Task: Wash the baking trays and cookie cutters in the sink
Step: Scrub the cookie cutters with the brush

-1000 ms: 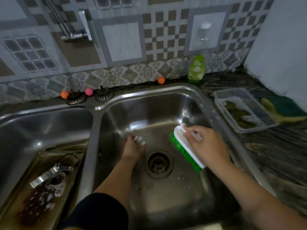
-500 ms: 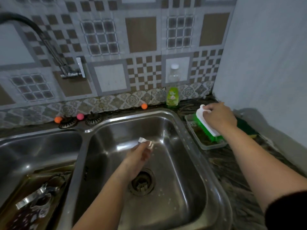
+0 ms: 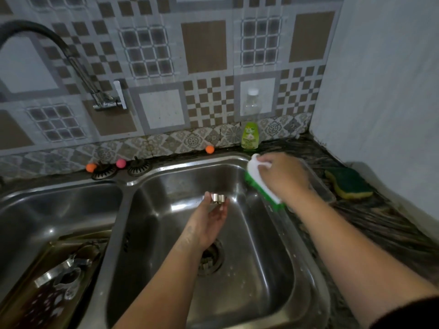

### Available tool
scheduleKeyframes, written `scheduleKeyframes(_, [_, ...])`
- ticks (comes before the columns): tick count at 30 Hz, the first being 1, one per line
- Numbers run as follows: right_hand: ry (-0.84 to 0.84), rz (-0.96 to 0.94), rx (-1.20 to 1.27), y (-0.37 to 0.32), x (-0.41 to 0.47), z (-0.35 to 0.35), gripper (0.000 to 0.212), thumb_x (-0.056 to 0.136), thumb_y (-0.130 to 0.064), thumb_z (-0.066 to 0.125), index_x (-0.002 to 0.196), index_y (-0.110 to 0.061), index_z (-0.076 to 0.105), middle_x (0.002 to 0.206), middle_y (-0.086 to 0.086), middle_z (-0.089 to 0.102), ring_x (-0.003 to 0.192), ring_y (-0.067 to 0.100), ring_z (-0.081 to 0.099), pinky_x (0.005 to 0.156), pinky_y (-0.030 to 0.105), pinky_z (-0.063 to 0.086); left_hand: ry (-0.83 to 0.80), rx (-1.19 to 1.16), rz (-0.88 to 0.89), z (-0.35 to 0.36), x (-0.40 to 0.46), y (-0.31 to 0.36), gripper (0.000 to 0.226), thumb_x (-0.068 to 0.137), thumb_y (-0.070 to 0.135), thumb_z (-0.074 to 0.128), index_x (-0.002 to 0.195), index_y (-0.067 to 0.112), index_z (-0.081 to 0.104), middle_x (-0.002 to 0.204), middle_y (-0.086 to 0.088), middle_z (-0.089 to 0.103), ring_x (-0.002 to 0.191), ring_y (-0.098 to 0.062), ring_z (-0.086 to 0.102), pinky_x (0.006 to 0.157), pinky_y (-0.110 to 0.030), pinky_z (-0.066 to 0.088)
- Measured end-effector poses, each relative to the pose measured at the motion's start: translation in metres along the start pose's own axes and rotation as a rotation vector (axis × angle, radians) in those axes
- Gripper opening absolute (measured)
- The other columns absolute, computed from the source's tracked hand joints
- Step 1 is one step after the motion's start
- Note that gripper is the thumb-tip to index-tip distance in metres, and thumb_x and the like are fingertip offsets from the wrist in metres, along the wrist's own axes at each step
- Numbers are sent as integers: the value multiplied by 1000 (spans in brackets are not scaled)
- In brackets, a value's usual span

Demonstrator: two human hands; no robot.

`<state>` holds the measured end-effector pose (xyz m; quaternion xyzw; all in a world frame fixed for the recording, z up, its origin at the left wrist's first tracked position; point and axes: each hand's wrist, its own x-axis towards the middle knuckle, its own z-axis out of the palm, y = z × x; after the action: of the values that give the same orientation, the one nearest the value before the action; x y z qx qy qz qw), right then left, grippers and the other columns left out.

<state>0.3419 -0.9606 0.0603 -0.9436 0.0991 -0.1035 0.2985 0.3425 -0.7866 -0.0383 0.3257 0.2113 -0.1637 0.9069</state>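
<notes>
My left hand (image 3: 209, 222) is raised over the right sink basin (image 3: 273, 269) and pinches a small shiny metal cookie cutter (image 3: 218, 198) at its fingertips. My right hand (image 3: 282, 176) grips a white scrub brush with green bristles (image 3: 261, 186) at the basin's right rim, over a clear plastic container (image 3: 325, 193). In the left basin (image 3: 59, 210) lies a dark, stained baking tray (image 3: 28, 305) with several metal cookie cutters (image 3: 64, 274) on it.
A black-hosed tap (image 3: 104, 100) hangs from the tiled wall at the left. A green dish soap bottle (image 3: 250, 136) stands behind the sink. A green-and-yellow sponge (image 3: 349, 184) lies on the dark counter at the right. Two drain strainers (image 3: 121, 169) and small coloured balls sit on the back ledge.
My left hand lifted the cookie cutter from the basin floor. My right hand carried the brush out to the container on the right, then back to the basin's rim.
</notes>
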Motion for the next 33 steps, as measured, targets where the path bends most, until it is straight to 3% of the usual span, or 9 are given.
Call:
scheduleKeyframes(4, [-30, -128, 41, -12, -40, 46, 33, 93, -30, 50, 123, -36, 62, 117, -5, 68, 102, 21, 63, 80, 31, 51, -76, 211, 24, 7, -8, -4, 47, 104, 36, 32, 111, -1, 59, 109, -23, 65, 94, -26, 64, 81, -34, 53])
scheduleKeyframes(9, [23, 16, 143, -2, -37, 54, 32, 94, -27, 51, 123, -31, 63, 122, -6, 65, 112, 19, 60, 87, 29, 46, -46, 91, 66, -4, -17, 3, 44, 102, 38, 36, 102, 1, 59, 103, -18, 66, 101, -28, 63, 103, -41, 42])
scheduleKeyframes(12, [-18, -17, 208, -9, -42, 62, 30, 93, -28, 52, 120, -31, 65, 120, -7, 66, 111, 18, 60, 90, 33, 49, -64, 123, 50, -5, -23, 6, 49, 102, 41, 33, 96, 3, 62, 98, -18, 66, 94, -27, 63, 99, -41, 42])
scheduleKeyframes(16, [18, 23, 259, -14, -43, 62, 30, 93, -28, 52, 121, -32, 65, 120, -6, 67, 109, 17, 61, 89, 33, 50, -39, 84, 63, -7, -30, 11, 55, 103, 42, 27, 128, -3, 48, 118, -22, 60, 121, -32, 54, 102, -41, 39])
scheduleKeyframes(20, [-1, -71, 255, -26, -56, 65, 30, 92, -29, 56, 120, -35, 65, 118, -9, 67, 109, 17, 62, 90, 33, 50, -46, 182, 92, -12, -31, 21, 61, 103, 43, 26, 134, -5, 47, 128, -24, 58, 122, -32, 54, 97, -38, 43])
scheduleKeyframes(23, [-11, -22, 264, -26, -53, 64, 29, 92, -30, 55, 118, -36, 65, 118, -8, 67, 109, 18, 61, 87, 33, 51, -73, 291, 108, -15, -38, 20, 59, 102, 44, 29, 133, -1, 51, 127, -18, 60, 117, -26, 58, 93, -33, 46])
scheduleKeyframes(26, [-26, -12, 307, -26, -50, 60, 28, 93, -29, 55, 119, -35, 65, 119, -8, 66, 108, 15, 61, 81, 28, 49, -96, 427, 144, -18, -40, 19, 60, 98, 49, 36, 119, -2, 59, 113, -18, 64, 109, -23, 64, 92, -29, 48])
scheduleKeyframes(28, [-27, -21, 336, -26, -51, 58, 29, 93, -28, 54, 120, -34, 65, 120, -10, 66, 108, 13, 61, 78, 25, 46, -100, 492, 148, -17, -42, 20, 64, 92, 52, 44, 119, -4, 59, 111, -20, 61, 114, -26, 62, 85, -27, 51])
scheduleKeyframes(33, [-50, -31, 319, -24, -53, 55, 29, 93, -30, 54, 119, -36, 65, 118, -11, 66, 105, 12, 61, 79, 27, 48, -191, 568, 110, -20, -48, 28, 40, 98, 44, 43, 126, 19, 56, 112, -6, 71, 108, -17, 66, 92, -32, 48])
